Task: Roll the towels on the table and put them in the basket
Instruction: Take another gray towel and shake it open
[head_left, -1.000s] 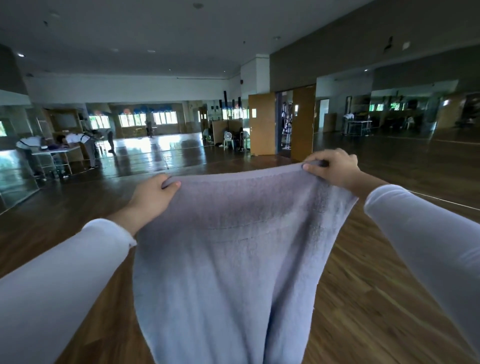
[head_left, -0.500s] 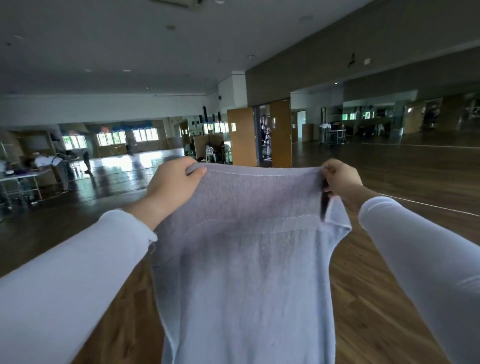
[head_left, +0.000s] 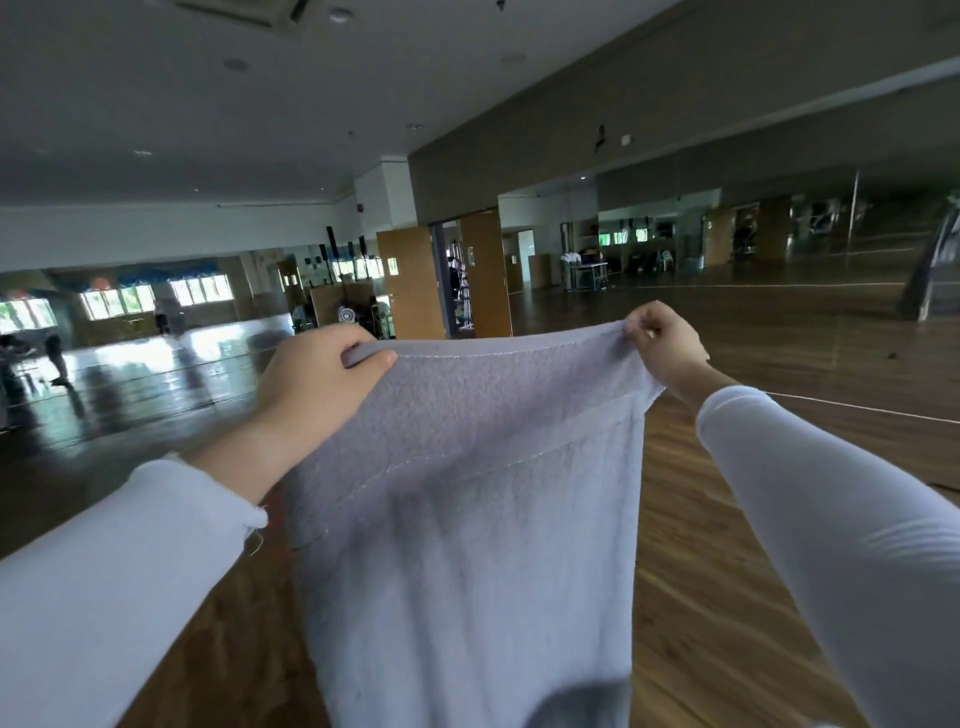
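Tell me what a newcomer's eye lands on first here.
First the pale grey towel, hanging mid-frame and filling the lower centre. The left hand and right hand grip its top corners, holding it spread in the air. Behind lies a big dim hall with a glossy wooden floor and wooden doors standing open at centre.

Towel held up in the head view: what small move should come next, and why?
Probably lower the towel and lay it flat, ready to start rolling. The left hand and right hand each grip a top corner, and it hangs spread out and unrolled in the air. Where it would be laid is out of view.
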